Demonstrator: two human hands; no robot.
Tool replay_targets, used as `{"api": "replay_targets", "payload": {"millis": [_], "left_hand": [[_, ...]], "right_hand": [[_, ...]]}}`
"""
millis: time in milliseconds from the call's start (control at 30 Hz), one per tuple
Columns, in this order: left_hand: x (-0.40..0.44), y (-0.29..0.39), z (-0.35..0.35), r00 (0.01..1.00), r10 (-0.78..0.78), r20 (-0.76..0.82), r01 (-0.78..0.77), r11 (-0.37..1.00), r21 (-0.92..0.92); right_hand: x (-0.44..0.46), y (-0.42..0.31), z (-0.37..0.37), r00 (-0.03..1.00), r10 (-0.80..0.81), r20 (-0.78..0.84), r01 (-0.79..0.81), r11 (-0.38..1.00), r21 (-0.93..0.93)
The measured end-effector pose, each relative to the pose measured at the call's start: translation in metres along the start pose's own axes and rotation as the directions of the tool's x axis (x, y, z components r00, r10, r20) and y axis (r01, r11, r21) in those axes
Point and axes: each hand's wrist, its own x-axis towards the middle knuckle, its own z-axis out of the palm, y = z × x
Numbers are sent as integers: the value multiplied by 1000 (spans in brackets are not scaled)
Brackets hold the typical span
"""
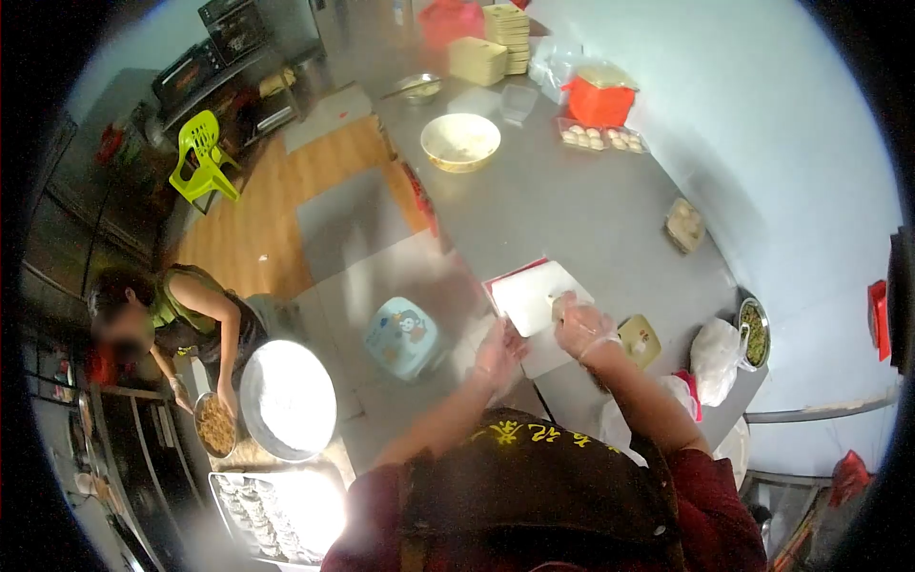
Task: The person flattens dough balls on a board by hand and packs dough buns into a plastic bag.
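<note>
Head view, white board (526, 294), flat, red-edged

A kitchen: grey worktable (572, 210), eggs (583, 137), large bowl (460, 143), probably an oven (186, 72).

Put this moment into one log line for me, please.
left hand: gloved, beside white board | right hand: gloved, fingertips over white board | held items: unclear | white board: on grey table | co-worker: hands at bowl
</note>
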Motion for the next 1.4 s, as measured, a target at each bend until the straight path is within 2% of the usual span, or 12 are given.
{"api": "replay_targets", "payload": {"millis": [67, 133, 167, 200, 333, 467, 533, 600, 733, 1233, 1300, 1400], "left_hand": [[22, 1, 34, 987, 63, -147, 55, 729, 682], [39, -7, 17, 971, 75, -228, 175, 431, 885], [44, -9, -1, 956, 186, 227, -155, -340, 928], [47, -13, -18, 802, -64, 593, -307, -897, 318], [52, -9, -11, 764, -14, 645, -179, -965, 191], [54, 9, 28, 707, -296, 642, 13, -903, -430], [55, 5, 24, 767, -328, 551, -31, -877, -479], [57, -4, 2, 699, -38, 714, -219, -962, 163], [54, -1, 5, 768, -6, 641, -160, -970, 183], [63, -34, -87, 672, -203, 712, 213, -868, -449], [72, -30, -89, 821, -329, 467, 110, -710, -695], [82, -32, -81, 823, -101, 559, 320, -730, -604]], "right_hand": [[8, 4, 8, 999, -29, -46, 27, 999, -44], [12, 5, 4, 994, -56, -93, 47, 995, -90], [15, 2, -5, 998, -46, -40, 43, 997, -68], [18, -1, -14, 999, -36, 13, 36, 998, -44], [30, -7, -28, 998, -42, 56, 47, 995, -93], [41, -14, -48, 991, -120, 64, 127, 985, -114], [59, -15, -54, 984, -167, 60, 172, 981, -88], [105, -2, -33, 930, -252, 268, 336, 877, -344], [113, -21, -60, 921, -218, 322, 322, 892, -317], [133, -21, -58, 948, -121, 293, 197, 949, -246], [133, -21, -57, 928, -217, 304, 316, 889, -331], [121, -25, -70, 934, -139, 328, 240, 927, -290]]}}
